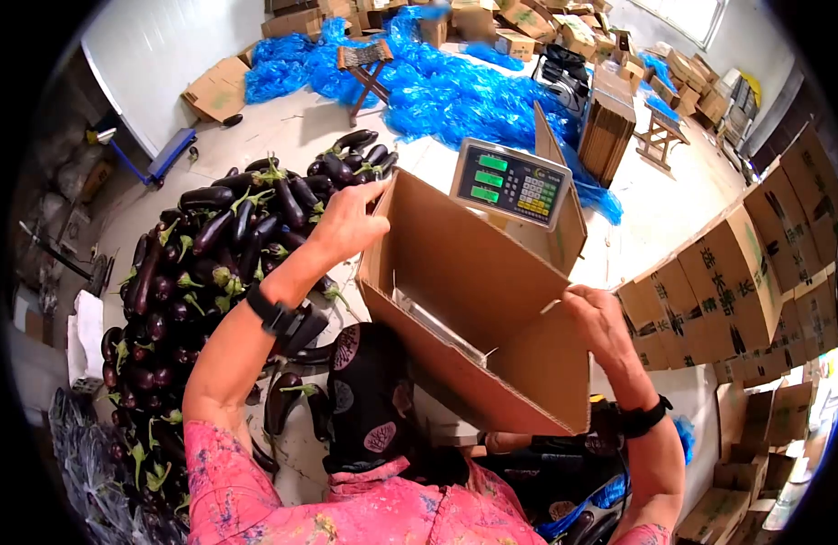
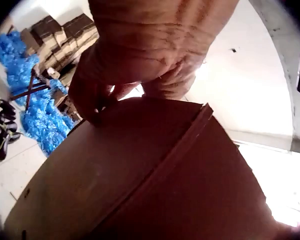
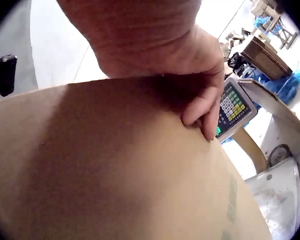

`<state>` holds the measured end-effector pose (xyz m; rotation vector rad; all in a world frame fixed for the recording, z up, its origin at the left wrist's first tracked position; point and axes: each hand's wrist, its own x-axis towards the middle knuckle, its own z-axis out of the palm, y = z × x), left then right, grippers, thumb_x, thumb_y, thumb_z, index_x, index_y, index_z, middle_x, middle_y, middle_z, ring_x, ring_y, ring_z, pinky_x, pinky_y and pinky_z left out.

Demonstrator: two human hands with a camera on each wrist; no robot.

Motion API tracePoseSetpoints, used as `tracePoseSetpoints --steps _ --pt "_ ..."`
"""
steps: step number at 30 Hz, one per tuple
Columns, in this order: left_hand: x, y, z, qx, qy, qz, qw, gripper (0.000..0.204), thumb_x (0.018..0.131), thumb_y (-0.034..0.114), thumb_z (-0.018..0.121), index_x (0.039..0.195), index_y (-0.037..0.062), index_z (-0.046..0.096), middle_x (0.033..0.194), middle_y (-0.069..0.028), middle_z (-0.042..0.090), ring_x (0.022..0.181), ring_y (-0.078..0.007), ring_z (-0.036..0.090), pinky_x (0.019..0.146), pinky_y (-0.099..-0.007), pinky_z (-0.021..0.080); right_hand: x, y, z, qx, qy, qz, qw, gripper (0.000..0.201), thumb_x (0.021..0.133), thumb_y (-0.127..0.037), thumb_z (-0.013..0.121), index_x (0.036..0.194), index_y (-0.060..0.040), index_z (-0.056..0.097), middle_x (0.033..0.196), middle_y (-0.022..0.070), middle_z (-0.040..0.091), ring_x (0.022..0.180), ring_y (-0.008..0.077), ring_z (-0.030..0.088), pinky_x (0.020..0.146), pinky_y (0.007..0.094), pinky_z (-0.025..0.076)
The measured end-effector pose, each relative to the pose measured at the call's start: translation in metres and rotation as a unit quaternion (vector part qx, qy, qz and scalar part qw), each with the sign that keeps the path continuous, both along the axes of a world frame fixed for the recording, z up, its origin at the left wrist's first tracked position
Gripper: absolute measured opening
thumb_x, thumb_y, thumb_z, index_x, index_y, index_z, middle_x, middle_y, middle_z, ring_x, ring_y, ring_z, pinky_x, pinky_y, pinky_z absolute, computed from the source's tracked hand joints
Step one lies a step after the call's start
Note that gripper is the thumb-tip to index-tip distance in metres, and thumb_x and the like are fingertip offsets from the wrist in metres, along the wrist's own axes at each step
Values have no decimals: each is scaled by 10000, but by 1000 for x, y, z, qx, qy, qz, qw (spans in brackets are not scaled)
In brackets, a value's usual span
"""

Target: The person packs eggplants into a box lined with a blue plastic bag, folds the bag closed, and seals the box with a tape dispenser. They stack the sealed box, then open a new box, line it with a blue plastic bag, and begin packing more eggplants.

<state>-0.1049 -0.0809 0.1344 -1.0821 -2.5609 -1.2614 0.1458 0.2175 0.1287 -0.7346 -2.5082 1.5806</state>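
Observation:
An open brown cardboard box (image 1: 460, 250) is tilted in front of the person's chest, its inside facing up in the head view. The left hand (image 1: 351, 218) grips the rim at its far left corner. At the right side, the right hand (image 1: 602, 325) holds the opposite edge with fingers bent over it. In the left wrist view the fingers of the left hand (image 2: 140, 60) hook over the cardboard edge. The right wrist view has the right hand (image 3: 190, 75) curled over the box wall (image 3: 140, 170). Beyond the box stands a scale display (image 1: 511, 183) with lit green readouts.
A large heap of eggplants (image 1: 214, 245) lies on the left. Stacked printed cartons (image 1: 709, 282) line the right. Blue plastic film (image 1: 455, 95) spreads across the floor behind, near a folding stool (image 1: 364, 68) and flattened cardboard (image 1: 606, 127). The scale's metal platform (image 3: 277, 200) shows in the right wrist view.

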Motion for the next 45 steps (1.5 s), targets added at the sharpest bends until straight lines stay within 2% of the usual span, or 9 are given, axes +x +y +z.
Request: tracePoseSetpoints --steps 6,9,18,22,34,36,38,42,45 --pt "21 -9 -12 -140 67 -120 981 662 751 123 648 1381 -25 511 1110 -215 563 1039 -389 600 933 -420 509 -34 -31 -14 401 235 -136 875 406 921 -98 575 1310 16 560 1368 239 534 1244 392 511 1075 456 386" --pt "29 0 -25 -226 72 -190 953 744 815 474 744 1342 -11 543 1178 -250 528 1095 -423 565 969 -449 490 -52 -53 5 393 337 -5 855 470 880 -25 622 1342 -15 538 1472 201 452 1307 399 450 1103 478 349" --pt "-14 -9 -29 -264 -124 -284 914 559 946 339 642 1390 15 541 1231 -189 582 1151 -304 581 1015 -376 469 -116 -90 -74 448 198 394 777 722 883 -235 688 1498 -24 375 1564 177 354 1420 354 369 1073 460 424" --pt "22 -49 -6 46 -419 -264 867 688 1002 536 503 1456 20 474 1272 -178 627 1195 -286 603 1003 -399 478 -116 -86 -81 445 178 410 776 769 886 -268 689 1524 -29 332 1584 180 321 1440 349 344 1068 460 428" --pt "23 -6 -61 101 0 -14 995 784 1025 482 482 1528 -69 242 1448 -329 435 1337 -458 425 1144 -470 305 -118 -68 -62 464 247 338 781 525 871 -170 697 1354 -34 546 1485 153 479 1381 321 445 999 462 448" --pt "9 -5 -115 42 9 15 999 834 1027 526 428 1531 -89 175 1339 -375 505 1267 -470 498 1092 -480 364 -121 -38 -27 553 359 280 698 530 862 -180 710 1342 -20 555 1476 174 480 1366 327 459 984 450 456" --pt "13 -4 -95 -6 -194 29 981 801 1027 514 420 1509 -95 223 1102 -381 613 1093 -484 611 965 -493 456 -112 -36 19 593 297 169 729 540 866 -211 713 1339 0 560 1467 199 483 1341 336 478 938 427 495" --pt "1 4 -110 -2 -120 39 992 594 1029 369 447 1474 -12 350 976 -350 641 990 -514 630 874 -506 489 -102 -54 36 387 -157 210 884 559 836 -406 737 1178 14 596 1181 215 648 1107 366 629 892 440 501" --pt "-4 -6 -136 50 -165 77 982 397 1051 191 401 1363 -33 504 1298 -262 612 1237 -357 579 1034 -385 436 -60 -67 -21 444 40 279 851 784 875 -600 625 1367 -6 488 1360 290 507 1292 414 485 1036 488 393"
